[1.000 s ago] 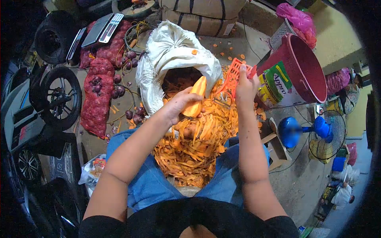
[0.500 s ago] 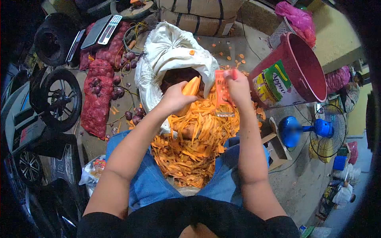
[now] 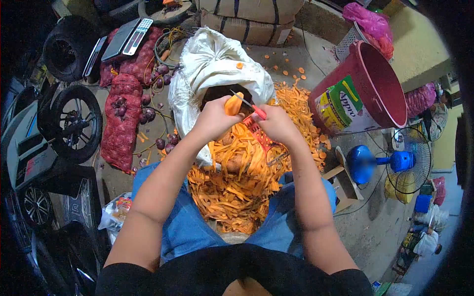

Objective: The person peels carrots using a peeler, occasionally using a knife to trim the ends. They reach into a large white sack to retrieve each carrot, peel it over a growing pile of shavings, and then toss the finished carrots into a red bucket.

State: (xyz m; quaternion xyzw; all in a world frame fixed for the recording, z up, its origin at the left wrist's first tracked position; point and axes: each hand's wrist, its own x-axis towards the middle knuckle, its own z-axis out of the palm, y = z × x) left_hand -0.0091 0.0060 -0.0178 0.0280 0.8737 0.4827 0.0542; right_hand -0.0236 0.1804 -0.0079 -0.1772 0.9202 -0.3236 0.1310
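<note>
My left hand point(image 3: 215, 117) grips a peeled orange carrot point(image 3: 233, 104), its end pointing up and away from me. My right hand point(image 3: 279, 124) is closed round a small knife point(image 3: 258, 112) with a red handle; the thin blade lies against the carrot's upper end. A red peeler point(image 3: 260, 135) with holes in its handle hangs from the same hand, its metal head pointing down. Beneath both hands is a large heap of carrot peelings point(image 3: 237, 192), with brownish unpeeled carrots point(image 3: 234, 164) partly covered in it. Behind the hands, a white woven sack point(image 3: 207, 64) gapes open toward me.
A tall red bucket point(image 3: 326, 96) stands tilted in view at the right, beside a blue fan point(image 3: 365, 163) and an open cardboard box point(image 3: 344, 187). On the left lie red net bags of onions point(image 3: 121, 133), a scale point(image 3: 121, 42) and motorcycle wheels point(image 3: 76, 123). Carrot slices point(image 3: 301, 70) dot the floor.
My right hand has moved left and down to the carrot, and the knife blade now shows against its tip. My left hand has shifted slightly left, tilting the carrot more upright.
</note>
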